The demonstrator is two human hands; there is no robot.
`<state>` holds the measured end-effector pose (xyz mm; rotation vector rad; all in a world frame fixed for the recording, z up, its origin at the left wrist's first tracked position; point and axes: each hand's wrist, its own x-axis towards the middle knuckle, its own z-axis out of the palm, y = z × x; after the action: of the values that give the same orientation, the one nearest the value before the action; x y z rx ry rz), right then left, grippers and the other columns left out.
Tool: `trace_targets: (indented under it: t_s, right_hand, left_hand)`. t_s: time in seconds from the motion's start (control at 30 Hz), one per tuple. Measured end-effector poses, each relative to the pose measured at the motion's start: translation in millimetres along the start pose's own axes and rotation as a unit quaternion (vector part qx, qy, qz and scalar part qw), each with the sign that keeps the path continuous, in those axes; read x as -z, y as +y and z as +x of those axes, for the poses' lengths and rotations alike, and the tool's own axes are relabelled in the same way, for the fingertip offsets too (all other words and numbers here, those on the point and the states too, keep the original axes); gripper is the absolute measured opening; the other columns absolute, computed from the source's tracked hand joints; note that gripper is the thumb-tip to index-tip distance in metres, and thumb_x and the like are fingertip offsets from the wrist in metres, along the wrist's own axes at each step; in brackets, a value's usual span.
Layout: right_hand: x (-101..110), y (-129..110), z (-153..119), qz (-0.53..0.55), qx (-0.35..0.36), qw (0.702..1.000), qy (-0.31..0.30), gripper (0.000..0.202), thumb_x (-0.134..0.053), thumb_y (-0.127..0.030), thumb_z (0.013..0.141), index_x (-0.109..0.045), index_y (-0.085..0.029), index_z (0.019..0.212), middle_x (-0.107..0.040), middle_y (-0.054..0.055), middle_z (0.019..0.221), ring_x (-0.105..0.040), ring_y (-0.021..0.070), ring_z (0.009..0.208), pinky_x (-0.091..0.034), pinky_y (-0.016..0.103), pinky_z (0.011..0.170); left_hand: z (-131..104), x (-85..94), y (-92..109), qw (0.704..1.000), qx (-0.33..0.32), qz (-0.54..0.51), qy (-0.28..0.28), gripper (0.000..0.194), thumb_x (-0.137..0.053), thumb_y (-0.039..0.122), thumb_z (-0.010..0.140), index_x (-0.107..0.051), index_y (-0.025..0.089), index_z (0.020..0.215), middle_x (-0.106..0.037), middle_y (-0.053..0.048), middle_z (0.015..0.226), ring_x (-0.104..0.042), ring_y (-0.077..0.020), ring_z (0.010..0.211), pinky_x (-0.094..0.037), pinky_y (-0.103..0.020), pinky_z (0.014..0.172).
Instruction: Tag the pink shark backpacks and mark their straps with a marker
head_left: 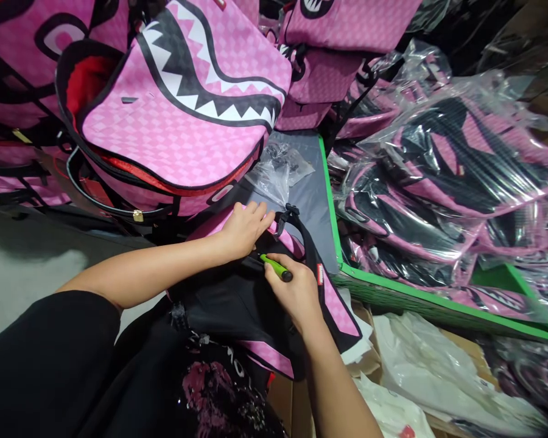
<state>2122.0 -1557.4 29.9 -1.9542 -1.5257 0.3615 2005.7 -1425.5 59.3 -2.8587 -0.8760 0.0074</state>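
A pink-and-black backpack leans against my front, its black side towards me and its pink-faced straps to the right. My left hand grips its upper edge, fingers bent over the pink fabric; the thumb is mostly hidden. In my right hand is a bright green tool with a black end, closed in the fingers. Its tip points at the black fabric just below my left hand, too small to make out. Beside my hands, a black buckle sits on a strap.
A larger pink bag with a toothed-mouth print and red lining stands just beyond. Right of it, a grey tabletop with a green edge carries clear plastic. Plastic-wrapped pink bags pile up at right. White plastic sacks lie below.
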Motion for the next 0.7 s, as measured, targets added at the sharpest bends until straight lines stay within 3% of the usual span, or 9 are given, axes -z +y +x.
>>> trace_targets:
  t_s: [0.13,0.27,0.37,0.47,0.57,0.7]
  right_hand:
    - [2.1,-0.4,1.0,-0.008,-0.004,1.000,0.010,0.025,-0.056,-0.035,0.082,-0.074,-0.021,0.094,-0.076,0.005,0.091,-0.071,0.0240,0.079,-0.053,0.037,0.078]
    - [-2.5,-3.4,-0.9,0.007,0.005,1.000,0.016,0.023,-0.056,-0.033,0.082,-0.073,-0.022,0.092,-0.076,0.005,0.090,-0.071,0.0236,0.080,-0.052,0.036,0.077]
    - [-13.3,-6.4,-3.2,0.008,0.029,0.999,0.037,0.022,-0.056,-0.033,0.083,-0.073,-0.022,0.093,-0.076,0.005,0.093,-0.071,0.0247,0.084,-0.049,0.040,0.083]
    - [-24.8,-8.4,-3.2,0.054,0.041,0.997,0.025,0.022,-0.057,-0.032,0.083,-0.073,-0.023,0.096,-0.075,0.004,0.095,-0.070,0.0239,0.088,-0.049,0.040,0.085]
    - [-30.9,-7.9,-0.5,0.079,0.041,0.996,0.003,0.021,-0.059,-0.032,0.082,-0.073,-0.024,0.096,-0.075,0.004,0.091,-0.069,0.0230,0.086,-0.050,0.039,0.084]
    - [-30.2,-4.8,3.3,0.084,0.047,0.995,-0.008,0.021,-0.059,-0.033,0.082,-0.073,-0.025,0.095,-0.075,0.004,0.088,-0.069,0.0224,0.082,-0.050,0.038,0.083]
  left_hand:
    - [2.0,7.0,-15.8,0.996,-0.044,-0.037,-0.061,0.096,-0.075,0.043,0.073,-0.025,0.016,0.151,-0.028,-0.017,0.155,-0.039,-0.0326,0.128,-0.043,-0.043,0.097]
    - [-9.8,12.8,-32.9,0.989,-0.045,-0.075,-0.121,0.125,-0.083,0.041,0.063,-0.002,0.024,0.156,0.014,-0.014,0.162,-0.010,-0.0401,0.146,-0.042,-0.043,0.104]
    - [-22.2,9.6,-35.2,0.989,0.007,-0.079,-0.125,0.133,-0.084,0.034,0.062,0.012,0.027,0.154,0.030,-0.015,0.157,-0.019,-0.0435,0.143,-0.041,-0.045,0.105]
    - [-28.3,0.9,-32.0,0.988,0.036,-0.069,-0.131,0.133,-0.084,0.028,0.063,0.014,0.029,0.153,0.034,-0.014,0.155,-0.033,-0.0423,0.136,-0.047,-0.044,0.098]
    - [-27.2,-8.4,-30.8,0.987,0.049,-0.061,-0.142,0.132,-0.083,0.030,0.064,0.014,0.031,0.153,0.031,-0.014,0.157,-0.035,-0.0431,0.134,-0.052,-0.043,0.090]
    - [-23.5,-17.2,-34.5,0.991,0.032,-0.056,-0.122,0.131,-0.081,0.030,0.066,0.018,0.030,0.152,0.024,-0.018,0.158,-0.037,-0.0404,0.134,-0.051,-0.041,0.092]
